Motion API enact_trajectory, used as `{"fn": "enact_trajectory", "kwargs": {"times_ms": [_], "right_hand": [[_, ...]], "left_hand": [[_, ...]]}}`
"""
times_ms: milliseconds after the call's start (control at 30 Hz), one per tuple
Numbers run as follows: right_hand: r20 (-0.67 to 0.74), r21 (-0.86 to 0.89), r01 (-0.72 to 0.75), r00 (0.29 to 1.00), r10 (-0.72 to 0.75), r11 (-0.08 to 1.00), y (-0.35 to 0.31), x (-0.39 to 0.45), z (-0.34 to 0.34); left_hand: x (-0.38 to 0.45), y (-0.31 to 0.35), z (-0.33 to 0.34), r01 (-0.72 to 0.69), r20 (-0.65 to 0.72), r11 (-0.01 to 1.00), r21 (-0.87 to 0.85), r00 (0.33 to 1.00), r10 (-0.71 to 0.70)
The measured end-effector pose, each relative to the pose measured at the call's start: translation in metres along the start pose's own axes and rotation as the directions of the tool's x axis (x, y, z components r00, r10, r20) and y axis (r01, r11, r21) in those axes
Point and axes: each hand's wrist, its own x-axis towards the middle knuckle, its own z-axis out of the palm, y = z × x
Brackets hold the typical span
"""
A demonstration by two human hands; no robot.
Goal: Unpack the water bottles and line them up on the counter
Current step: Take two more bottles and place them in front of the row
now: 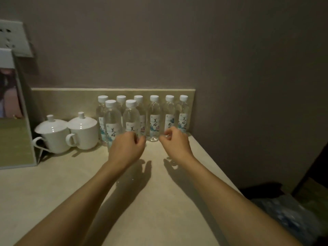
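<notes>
Several clear water bottles with white caps and printed labels stand upright on the pale counter (159, 201). A back row of bottles (154, 118) lines the low backsplash, and two more bottles (112, 119) stand just in front of it on the left. My left hand (126, 148) hovers before the base of the right-hand front bottle (131, 116), fingers curled, with no bottle seen in its grip. My right hand (174, 142) is near the foot of the back row's right end, fingers curled with thumb and forefinger close together, holding nothing that shows.
Two white lidded cups (71, 134) stand left of the bottles. A standing card holder (16, 139) is at the far left, under a wall socket (13, 38). The counter ends at the wall on the right. Crumpled bluish plastic wrap (287, 215) lies below the counter's right edge.
</notes>
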Motion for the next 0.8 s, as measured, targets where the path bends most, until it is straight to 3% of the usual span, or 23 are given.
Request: {"fn": "enact_trajectory", "kwargs": {"times_ms": [233, 533, 800], "right_hand": [[-0.334, 0.167, 0.088, 0.942, -0.027, 0.982, 0.054, -0.014, -0.115], [-0.427, 0.148, 0.033, 0.904, 0.033, 0.988, 0.189, -0.054, -0.264], [-0.514, 0.186, -0.123, 0.834, 0.203, 0.975, 0.307, -0.068, -0.358]], "left_hand": [[-0.037, 0.106, 0.044, -0.095, 0.026, 0.993, -0.073, 0.995, 0.097], [-0.093, 0.279, 0.161, -0.216, 0.128, 0.965, -0.149, 0.963, 0.235], [-0.127, 0.398, 0.273, -0.339, 0.34, 0.912, -0.231, 0.85, 0.402]]}}
